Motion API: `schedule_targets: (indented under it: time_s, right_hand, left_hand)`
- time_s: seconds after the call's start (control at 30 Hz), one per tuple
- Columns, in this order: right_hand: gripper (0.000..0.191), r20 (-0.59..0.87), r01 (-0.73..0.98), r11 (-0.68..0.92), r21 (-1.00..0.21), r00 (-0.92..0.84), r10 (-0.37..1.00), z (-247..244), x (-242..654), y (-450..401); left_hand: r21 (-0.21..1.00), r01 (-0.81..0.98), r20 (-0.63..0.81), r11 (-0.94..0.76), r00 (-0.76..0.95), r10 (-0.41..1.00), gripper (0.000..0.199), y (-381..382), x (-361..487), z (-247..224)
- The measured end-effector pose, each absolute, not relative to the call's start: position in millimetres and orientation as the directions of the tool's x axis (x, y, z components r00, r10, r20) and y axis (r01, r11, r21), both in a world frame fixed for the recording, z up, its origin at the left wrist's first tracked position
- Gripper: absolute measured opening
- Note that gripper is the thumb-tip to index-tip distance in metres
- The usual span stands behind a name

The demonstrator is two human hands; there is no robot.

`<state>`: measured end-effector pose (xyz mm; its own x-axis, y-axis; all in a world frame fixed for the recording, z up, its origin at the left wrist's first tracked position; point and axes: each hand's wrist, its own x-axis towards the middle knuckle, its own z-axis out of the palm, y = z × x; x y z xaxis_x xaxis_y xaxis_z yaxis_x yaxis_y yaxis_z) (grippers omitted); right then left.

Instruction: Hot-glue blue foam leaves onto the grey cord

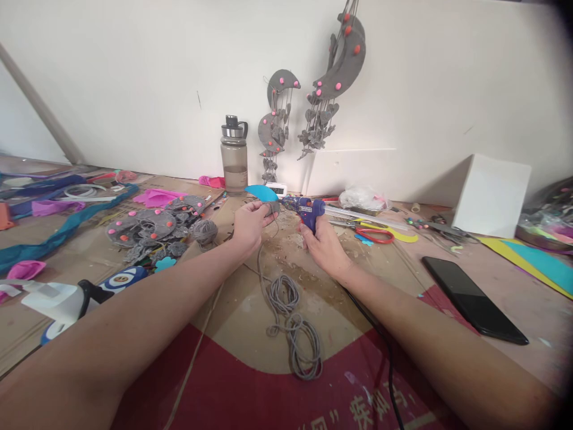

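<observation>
Near the middle of the head view, my left hand (249, 226) pinches a blue crescent piece (262, 193) whose near end is wrapped in grey yarn. My right hand (325, 246) is closed round the handle of a blue glue gun (312, 209), its nozzle pointing left at the wrapped end. Whether the nozzle touches the piece cannot be made out. Grey yarn hangs from my left hand down to loose coils (285, 294) on the cardboard (242, 322). A ball of grey yarn (205, 232) lies left of my left hand.
Grey crescents with pink dots (156, 224) lie at left. Behind stand a water bottle (234, 161) and hanging grey ornaments (344, 65). Red-handled scissors (375, 235), a black phone (474, 298) and a white board (492, 194) are at right. A black cord (390, 370) runs under my right arm.
</observation>
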<state>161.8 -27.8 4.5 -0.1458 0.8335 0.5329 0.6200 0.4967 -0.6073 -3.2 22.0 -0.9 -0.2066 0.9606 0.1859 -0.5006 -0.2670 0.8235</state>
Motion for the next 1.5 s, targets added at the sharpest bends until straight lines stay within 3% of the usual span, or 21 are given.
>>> schedule_targets:
  time_s: [0.37,0.53,0.7,0.87,0.97,1.13,1.23,1.37,1.43,1.5]
  right_hand:
    - [0.021,0.567,0.590,0.521,-0.617,-0.127,0.814,4,163,-27]
    - [0.026,0.534,0.530,0.498,-0.686,-0.098,0.840,3,164,-24]
    - [0.020,0.358,0.398,0.330,-0.856,-0.004,0.934,3,174,-10]
    - [0.010,0.116,0.380,0.096,-0.920,0.031,0.993,4,191,9]
    - [0.013,-0.032,0.408,-0.042,-0.912,0.030,0.999,8,195,13]
    - [0.020,-0.081,0.584,-0.126,-0.802,0.103,0.991,14,200,18]
    - [0.023,0.020,0.734,-0.090,-0.673,0.140,0.990,13,205,19]
    - [0.024,0.330,0.944,0.021,-0.329,0.094,0.939,13,208,10]
    - [0.022,0.478,0.955,0.091,-0.281,0.057,0.877,17,205,2]
    - [0.015,0.580,0.921,0.231,-0.313,-0.008,0.815,24,198,-5]
  left_hand:
    - [0.812,-0.519,0.192,-0.268,-0.197,0.961,0.010,19,-3,2]
    - [0.809,-0.528,0.173,-0.258,-0.205,0.963,0.010,20,-4,1]
    - [0.819,-0.522,0.162,-0.239,-0.190,0.968,0.008,20,-4,0]
    - [0.834,-0.489,0.186,-0.256,-0.188,0.964,0.011,16,1,3]
    - [0.858,-0.442,0.201,-0.260,-0.178,0.963,0.011,14,3,4]
    - [0.882,-0.387,0.223,-0.269,-0.161,0.961,0.012,16,3,1]
    - [0.886,-0.380,0.222,-0.267,-0.157,0.962,0.013,18,2,-2]
    - [0.884,-0.373,0.238,-0.283,-0.163,0.957,0.012,19,1,-2]
    - [0.880,-0.368,0.254,-0.300,-0.168,0.953,0.011,18,0,-2]
    - [0.879,-0.358,0.269,-0.314,-0.171,0.948,0.011,18,0,-1]
